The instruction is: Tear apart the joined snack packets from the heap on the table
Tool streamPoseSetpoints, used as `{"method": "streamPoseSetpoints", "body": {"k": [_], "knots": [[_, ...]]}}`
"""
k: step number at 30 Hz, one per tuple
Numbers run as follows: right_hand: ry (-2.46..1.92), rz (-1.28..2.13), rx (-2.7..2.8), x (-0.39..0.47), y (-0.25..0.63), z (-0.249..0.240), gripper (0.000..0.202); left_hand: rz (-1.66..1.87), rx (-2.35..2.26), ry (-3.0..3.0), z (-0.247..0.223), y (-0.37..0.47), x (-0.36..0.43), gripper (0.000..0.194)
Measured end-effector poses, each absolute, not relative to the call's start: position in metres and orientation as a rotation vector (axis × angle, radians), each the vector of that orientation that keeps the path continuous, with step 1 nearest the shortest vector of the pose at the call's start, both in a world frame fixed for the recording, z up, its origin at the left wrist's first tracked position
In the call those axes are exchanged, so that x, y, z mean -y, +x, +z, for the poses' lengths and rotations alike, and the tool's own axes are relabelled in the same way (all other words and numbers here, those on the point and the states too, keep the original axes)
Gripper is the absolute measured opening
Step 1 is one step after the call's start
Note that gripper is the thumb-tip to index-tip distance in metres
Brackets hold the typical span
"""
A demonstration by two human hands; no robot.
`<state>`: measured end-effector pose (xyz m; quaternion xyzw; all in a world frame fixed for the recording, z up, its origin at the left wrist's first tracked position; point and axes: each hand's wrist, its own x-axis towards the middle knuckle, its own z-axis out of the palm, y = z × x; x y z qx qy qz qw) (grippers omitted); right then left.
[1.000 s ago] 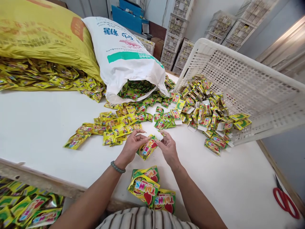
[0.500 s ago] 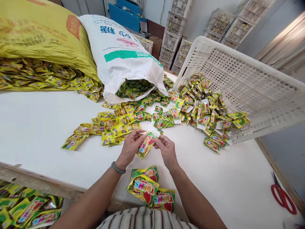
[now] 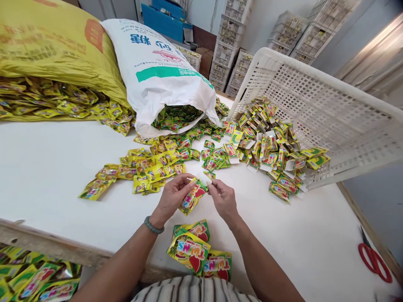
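My left hand grips a small yellow and green candy box printed "TWINS", thumb on its front. The box is tilted, with a white flap standing out at its far end. At that end, the thumb and fingers of my right hand pinch the flap's edge. Close to my body lie several larger flat "TWINS" boxes, overlapping one another. Beyond my hands are yellow candy sachets on the left and green candy sachets on the right.
An open white sack and a yellow sack spill sachets at the back. A tipped white crate holds a heap of small boxes. Red-handled scissors lie at the right edge. More packets sit below the table at left.
Both hands have shifted slightly nearer to my body with the box. My right fingers have moved a little apart from the box's front and now hold its flap edge.
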<state>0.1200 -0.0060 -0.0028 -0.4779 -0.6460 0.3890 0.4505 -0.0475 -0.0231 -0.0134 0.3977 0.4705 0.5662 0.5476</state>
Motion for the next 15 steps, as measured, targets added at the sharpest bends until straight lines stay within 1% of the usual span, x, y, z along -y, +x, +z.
{"method": "streamPoseSetpoints", "body": {"k": [2,3,5,7,9,11,15], "knots": [[-1.163,1.057,1.597,0.0044,0.1220,-0.0055,0.023,1.311,-1.101,0.970,-0.0132,-0.0477,0.0234,0.033],[-1.156,1.035,1.636,0.0036,0.1233,-0.0062,0.023,1.302,-1.095,0.977,-0.0128,-0.0476,0.0235,0.034],[-1.135,0.845,1.777,0.0030,0.1255,-0.0071,0.019,1.303,-1.097,0.971,-0.0116,-0.0470,0.0237,0.036],[-1.099,0.599,1.905,0.0047,0.1262,-0.0087,0.020,1.320,-1.106,0.947,-0.0108,-0.0463,0.0236,0.039],[-1.062,0.475,1.952,0.0077,0.1252,-0.0109,0.022,1.327,-1.122,0.919,-0.0109,-0.0463,0.0233,0.042],[-1.048,0.571,1.886,0.0102,0.1239,-0.0123,0.022,1.316,-1.132,0.872,-0.0118,-0.0472,0.0229,0.044],[-1.045,1.204,1.539,0.0076,0.1270,-0.0073,0.023,1.300,-1.096,0.774,-0.0128,-0.0501,0.0224,0.045]]}}
